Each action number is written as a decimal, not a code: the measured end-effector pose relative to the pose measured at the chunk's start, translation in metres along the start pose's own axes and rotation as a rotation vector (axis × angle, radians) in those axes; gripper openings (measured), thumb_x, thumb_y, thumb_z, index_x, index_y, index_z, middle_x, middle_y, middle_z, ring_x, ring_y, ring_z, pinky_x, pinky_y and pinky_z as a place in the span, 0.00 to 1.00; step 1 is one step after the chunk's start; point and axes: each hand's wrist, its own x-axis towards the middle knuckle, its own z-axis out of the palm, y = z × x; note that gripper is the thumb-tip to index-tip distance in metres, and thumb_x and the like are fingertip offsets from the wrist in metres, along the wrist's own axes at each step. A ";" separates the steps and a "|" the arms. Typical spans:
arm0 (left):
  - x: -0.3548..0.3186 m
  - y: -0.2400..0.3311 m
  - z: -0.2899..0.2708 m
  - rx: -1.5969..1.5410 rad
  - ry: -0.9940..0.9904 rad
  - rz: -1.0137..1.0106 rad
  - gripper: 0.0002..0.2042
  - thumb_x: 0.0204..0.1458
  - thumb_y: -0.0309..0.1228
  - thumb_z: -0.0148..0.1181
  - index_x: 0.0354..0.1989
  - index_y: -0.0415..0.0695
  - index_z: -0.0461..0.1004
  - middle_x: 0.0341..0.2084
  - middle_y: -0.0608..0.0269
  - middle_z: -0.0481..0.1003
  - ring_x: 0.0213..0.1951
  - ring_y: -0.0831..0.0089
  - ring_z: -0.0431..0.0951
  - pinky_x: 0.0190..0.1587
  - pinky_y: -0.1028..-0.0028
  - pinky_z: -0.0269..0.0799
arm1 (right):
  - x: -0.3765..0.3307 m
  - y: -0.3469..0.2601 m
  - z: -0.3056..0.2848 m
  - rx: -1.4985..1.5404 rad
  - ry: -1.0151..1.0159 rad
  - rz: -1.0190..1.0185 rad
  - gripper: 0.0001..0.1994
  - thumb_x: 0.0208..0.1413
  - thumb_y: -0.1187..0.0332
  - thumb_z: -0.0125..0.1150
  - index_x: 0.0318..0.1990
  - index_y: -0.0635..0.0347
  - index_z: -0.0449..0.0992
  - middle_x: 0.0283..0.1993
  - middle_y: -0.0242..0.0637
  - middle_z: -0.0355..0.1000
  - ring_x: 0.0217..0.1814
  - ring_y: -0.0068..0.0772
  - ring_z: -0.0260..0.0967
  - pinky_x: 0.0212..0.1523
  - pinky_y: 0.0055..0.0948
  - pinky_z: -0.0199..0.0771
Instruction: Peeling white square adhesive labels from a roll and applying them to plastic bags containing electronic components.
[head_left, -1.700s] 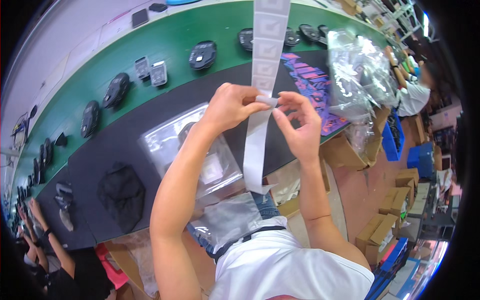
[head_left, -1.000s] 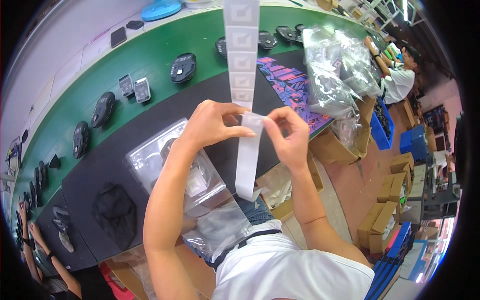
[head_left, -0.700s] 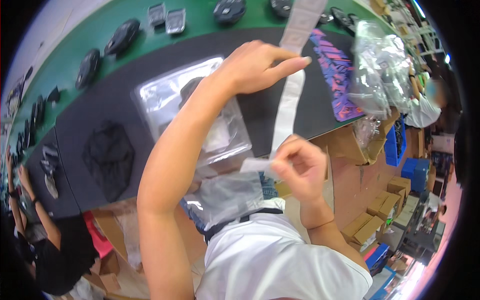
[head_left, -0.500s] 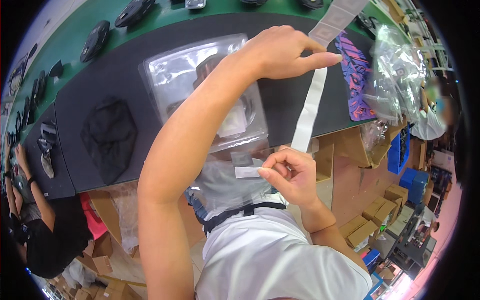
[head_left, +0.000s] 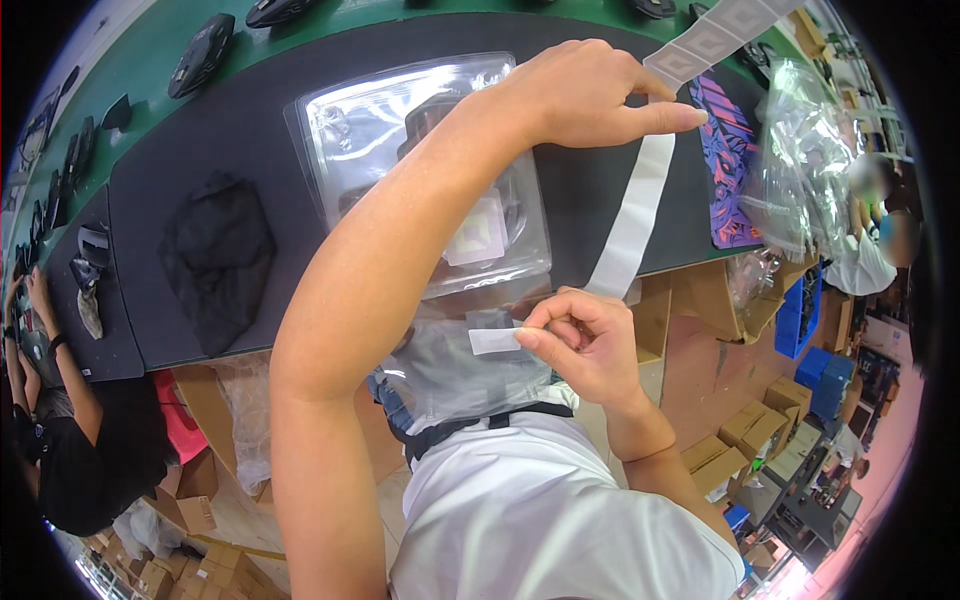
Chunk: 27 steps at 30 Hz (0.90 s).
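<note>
A small white rectangular label (head_left: 494, 341), flat and matte, is pinched at its right end between the thumb and forefinger of the right hand (head_left: 580, 345); the other fingers curl in toward the palm. The label juts out to the left of those fingertips, over a filmy plastic bag (head_left: 460, 370) that hangs at the person's lap.

Up and to the right of that hand, a long white backing strip (head_left: 632, 222), smooth and papery, hangs down across the dark mat (head_left: 240, 130). Its upper part carries square white labels (head_left: 705, 40) in a row. The left hand (head_left: 580, 95) pins the strip at the bend, thumb stretched flat along its edge and fingers closed over the top.

Under the left forearm lies a glossy clear plastic blister tray (head_left: 380, 130), which the arm partly hides. Left of it sits a crumpled black pouch (head_left: 215, 255). Just beyond the left thumb tip lies a purple patterned card (head_left: 728, 170), then crinkled clear bags (head_left: 810, 150). Black moulded parts (head_left: 200, 55) sit on the green belt (head_left: 130, 60) beyond.
</note>
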 end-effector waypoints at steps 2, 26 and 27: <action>0.000 0.000 0.001 0.007 0.032 0.036 0.29 0.57 0.61 0.54 0.44 0.46 0.84 0.37 0.52 0.83 0.35 0.57 0.83 0.40 0.68 0.75 | 0.002 0.000 0.001 -0.040 0.011 -0.007 0.06 0.48 0.74 0.73 0.31 0.62 0.81 0.18 0.24 0.56 0.19 0.15 0.49 0.21 0.21 0.48; -0.003 0.008 -0.002 0.123 -0.030 -0.022 0.31 0.54 0.63 0.54 0.48 0.46 0.82 0.37 0.46 0.82 0.43 0.47 0.81 0.48 0.56 0.75 | -0.005 -0.095 0.100 -0.106 -0.505 -0.838 0.20 0.48 0.65 0.70 0.47 0.67 0.77 0.47 0.47 0.73 0.51 0.49 0.73 0.50 0.39 0.75; -0.004 0.006 -0.001 0.121 -0.022 -0.031 0.31 0.54 0.63 0.54 0.48 0.46 0.82 0.37 0.47 0.82 0.43 0.47 0.81 0.48 0.56 0.75 | -0.002 -0.096 0.104 -0.142 -0.465 -0.820 0.18 0.50 0.64 0.69 0.44 0.68 0.77 0.47 0.48 0.72 0.50 0.51 0.73 0.49 0.39 0.75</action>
